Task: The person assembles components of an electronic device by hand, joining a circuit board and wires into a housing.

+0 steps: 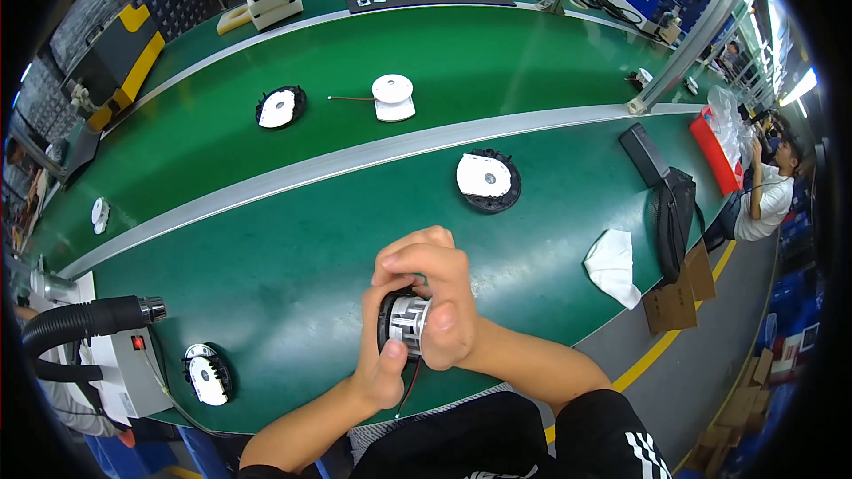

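Note:
Between my two hands, near the front edge of the green bench, is a round black-and-white part [408,323] with a slotted, silvery-white core and a dark rim. A thin red-and-black wire [410,386] hangs down from it. My left hand [380,368] grips its dark rim from the left, thumb at the front. From the right, my right hand [442,297] is closed over its pale end, fingers curled across the top. Beyond my hands, a black round housing with a white plate [485,179] lies on the bench. A similar black-and-white housing [209,376] is at the near left.
Past a metal rail [355,162], a green belt carries another housing [280,107] and a white disc part [392,96] with a wire. At left stands a machine with a black hose [89,319]. A white cloth [612,266], black bag [676,222] and red bin [714,151] are right.

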`<state>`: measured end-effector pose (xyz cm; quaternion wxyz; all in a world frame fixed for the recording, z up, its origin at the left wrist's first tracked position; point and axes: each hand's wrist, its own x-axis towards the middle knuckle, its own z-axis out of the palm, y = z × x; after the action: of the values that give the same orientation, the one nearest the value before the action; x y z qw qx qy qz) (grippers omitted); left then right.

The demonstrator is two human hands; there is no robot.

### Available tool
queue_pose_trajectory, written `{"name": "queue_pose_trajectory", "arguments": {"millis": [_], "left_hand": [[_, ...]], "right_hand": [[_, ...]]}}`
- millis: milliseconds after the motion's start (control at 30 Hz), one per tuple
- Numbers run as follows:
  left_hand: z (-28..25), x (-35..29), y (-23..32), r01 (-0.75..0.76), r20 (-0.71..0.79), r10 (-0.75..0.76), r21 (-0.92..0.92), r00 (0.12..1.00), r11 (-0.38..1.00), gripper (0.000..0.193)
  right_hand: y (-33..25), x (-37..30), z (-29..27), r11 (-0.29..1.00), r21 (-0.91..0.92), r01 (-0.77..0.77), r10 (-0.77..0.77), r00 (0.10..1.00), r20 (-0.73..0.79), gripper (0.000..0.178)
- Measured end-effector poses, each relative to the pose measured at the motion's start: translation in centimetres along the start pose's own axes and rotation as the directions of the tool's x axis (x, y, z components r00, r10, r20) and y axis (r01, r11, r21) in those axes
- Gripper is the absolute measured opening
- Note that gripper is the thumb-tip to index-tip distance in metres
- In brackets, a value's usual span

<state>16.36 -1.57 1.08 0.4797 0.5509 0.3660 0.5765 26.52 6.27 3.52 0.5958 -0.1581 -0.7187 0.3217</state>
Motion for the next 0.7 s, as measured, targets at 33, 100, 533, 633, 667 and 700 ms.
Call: {"name": "queue_pose_trajectory", "arguments": {"millis": [33, 100, 533, 633, 667, 700], "left_hand": [[0.0, 0.0, 0.2, -0.006, -0.013, 0.006, 0.001, 1.0, 1.0, 0.074], [0.1, -0.3, 0.3, -0.023, -0.033, 0.022, -0.018, 0.999, 1.0, 0.074], [-3.3, 2.3, -0.4, -0.167, -0.327, 0.11, -0.152, 0.939, 0.974, 0.058], [-4.2, 2.6, -0.7, -0.11, -0.324, 0.02, -0.263, 0.946, 0.959, 0.061], [-4.0, 2.7, -0.6, -0.117, -0.318, 0.027, -0.267, 0.948, 0.957, 0.061], [-3.7, 2.8, 0.2, -0.076, -0.324, -0.031, -0.314, 0.946, 0.946, 0.063]], "right_hand": [[-0.4, -0.2, 0.5, 0.998, 0.044, -0.055, 0.058, 0.997, -0.056, 0.051], [-0.6, -0.2, 1.2, 0.996, 0.081, -0.028, 0.035, 0.995, -0.094, 0.051], [-1.8, 2.9, -1.3, 0.924, -0.376, -0.068, 0.246, 0.858, 0.451, 0.064], [-2.3, 3.5, -0.9, 0.907, -0.397, -0.138, 0.341, 0.794, 0.503, 0.07], [-2.2, 4.0, -1.4, 0.905, -0.404, -0.132, 0.339, 0.796, 0.501, 0.07], [-1.9, 4.8, -2.1, 0.907, -0.406, -0.113, 0.331, 0.789, 0.518, 0.071]]}}
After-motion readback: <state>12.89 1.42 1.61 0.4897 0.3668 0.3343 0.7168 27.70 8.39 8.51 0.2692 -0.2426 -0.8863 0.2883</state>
